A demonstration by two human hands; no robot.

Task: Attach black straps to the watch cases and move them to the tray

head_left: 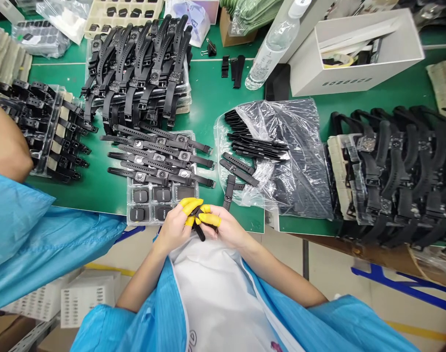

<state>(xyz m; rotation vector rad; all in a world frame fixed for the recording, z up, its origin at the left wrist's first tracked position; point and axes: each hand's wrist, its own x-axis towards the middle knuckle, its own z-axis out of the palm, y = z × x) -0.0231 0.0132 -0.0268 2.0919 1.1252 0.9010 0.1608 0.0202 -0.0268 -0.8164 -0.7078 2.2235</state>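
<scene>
Your left hand point(177, 225) and right hand point(227, 226), several fingertips capped with yellow cots point(212, 219), meet at the near edge of the worktop point(208, 98). Both pinch narrowly on one small black watch part point(200, 231), whose strap-like end hangs toward your lap; your fingers cover the joint, so whether it is seated cannot be told. The step in hand appears to be fitting a strap to a watch body. In the tray point(151, 215), just beyond your left hand, strapped watches point(160, 157) lie across the far rows, while square bodies point(161, 194) sit strapless in the near ones. Loose straps point(239, 168) lie on the bag point(299, 161), beyond your right hand. The next move probably calls for one hand to steady the body while the other presses the strap end squarely home, without twisting it.
</scene>
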